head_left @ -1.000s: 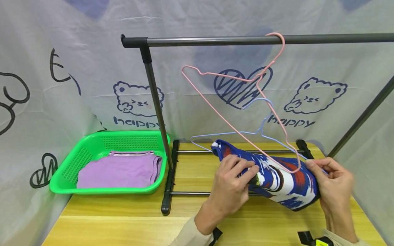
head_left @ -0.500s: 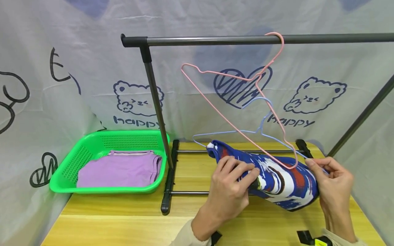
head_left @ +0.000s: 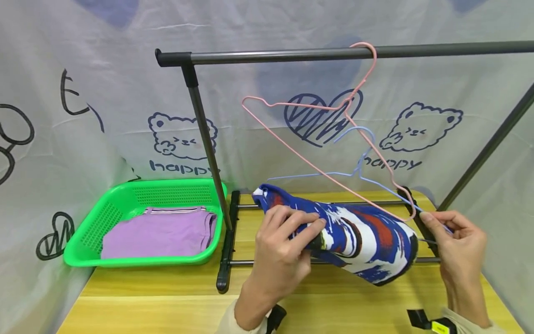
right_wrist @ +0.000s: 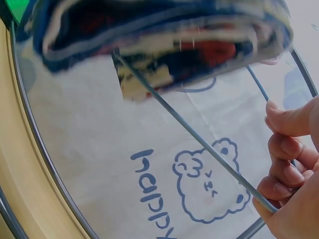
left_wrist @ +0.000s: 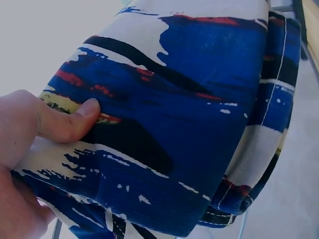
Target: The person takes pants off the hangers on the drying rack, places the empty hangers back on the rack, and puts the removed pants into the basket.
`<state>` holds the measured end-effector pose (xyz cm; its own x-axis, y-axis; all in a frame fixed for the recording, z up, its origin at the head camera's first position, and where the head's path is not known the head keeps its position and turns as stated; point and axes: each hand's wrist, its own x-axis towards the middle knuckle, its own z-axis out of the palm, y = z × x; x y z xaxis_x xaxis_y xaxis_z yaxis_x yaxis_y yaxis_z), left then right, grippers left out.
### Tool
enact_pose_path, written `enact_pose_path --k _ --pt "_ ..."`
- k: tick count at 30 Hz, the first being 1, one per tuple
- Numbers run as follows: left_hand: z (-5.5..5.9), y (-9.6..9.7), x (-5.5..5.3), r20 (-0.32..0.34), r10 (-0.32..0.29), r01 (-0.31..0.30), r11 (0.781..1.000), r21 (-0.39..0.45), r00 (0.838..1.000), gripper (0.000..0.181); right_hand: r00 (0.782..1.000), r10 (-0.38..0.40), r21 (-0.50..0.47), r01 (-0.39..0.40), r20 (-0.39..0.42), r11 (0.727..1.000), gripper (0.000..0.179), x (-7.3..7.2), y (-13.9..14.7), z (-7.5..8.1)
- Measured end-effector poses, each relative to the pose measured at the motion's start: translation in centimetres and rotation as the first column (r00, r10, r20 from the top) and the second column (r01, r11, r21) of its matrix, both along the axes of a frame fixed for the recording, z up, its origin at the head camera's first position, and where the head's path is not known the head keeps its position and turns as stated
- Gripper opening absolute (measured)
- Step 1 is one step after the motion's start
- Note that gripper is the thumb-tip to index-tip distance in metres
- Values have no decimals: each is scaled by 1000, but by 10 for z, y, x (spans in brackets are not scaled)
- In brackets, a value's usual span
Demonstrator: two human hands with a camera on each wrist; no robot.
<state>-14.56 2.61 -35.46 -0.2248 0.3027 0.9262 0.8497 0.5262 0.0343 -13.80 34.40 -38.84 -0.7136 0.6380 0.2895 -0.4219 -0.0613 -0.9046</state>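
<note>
Head view, centre to lower right of frame: left hand (head_left: pixel 280 246) grips the blue, white and red patterned garment (head_left: pixel 359 236), fingers curled over its upper edge near the left end; the left wrist view shows the thumb (left_wrist: pixel 67 122) pressed into the cloth (left_wrist: pixel 189 124), fabric bunched in the palm. The garment sits above the table (head_left: pixel 167 297), stretched roughly level between the two hands, threaded on a pale blue wire hanger (head_left: pixel 354 160) whose hook rises above it at centre right. Right hand (head_left: pixel 456 246) at lower right pinches the hanger's right end, fingers closed on the thin wire; the right wrist view shows the fingers (right_wrist: pixel 289 164) curled round the wire (right_wrist: pixel 199 142) with the garment's bunched end (right_wrist: pixel 164 35) across the top of the frame. A pink wire hanger (head_left: pixel 333 134) hangs tilted from the dark horizontal rail (head_left: pixel 333 53) in the upper part of the frame, its lower corner down beside the garment's right end, near the right hand; whether it touches the cloth cannot be told. The rail's upright post (head_left: pixel 204 144) drops to a black base frame (head_left: pixel 227 246) on the table, centre. At left, a green plastic basket (head_left: pixel 108 213) stands on the table, well apart from the hands, holding a folded purple garment (head_left: pixel 162 232). Backdrop: white printed sheet (head_left: pixel 104 93) with bears, a heart and "happy".
</note>
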Motion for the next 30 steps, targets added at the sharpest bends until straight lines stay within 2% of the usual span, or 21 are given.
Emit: enact_pose_path --k 8,12,16,22,27,30 --pt "8 -20 -1 81 -27 23 999 44 996 45 999 -11 25 12 -47 1000 10 5 8 4" --pt "9 -27 -2 117 -30 21 997 73 993 42 996 -41 47 45 -80 998 11 10 14 6" --pt "9 -32 -5 125 -33 22 996 90 992 40 992 -93 42 97 -89 994 10 16 25 9" --pt "6 -36 -10 155 -34 20 996 89 987 37 984 -135 3 136 -118 991 10 20 35 13" --pt "3 -38 -14 175 -22 7 996 88 984 35 977 -135 -50 128 -166 991 11 21 37 14" --pt "2 -39 -15 183 -18 1 996 93 983 35 968 -135 -114 113 -210 987 10 22 40 14"
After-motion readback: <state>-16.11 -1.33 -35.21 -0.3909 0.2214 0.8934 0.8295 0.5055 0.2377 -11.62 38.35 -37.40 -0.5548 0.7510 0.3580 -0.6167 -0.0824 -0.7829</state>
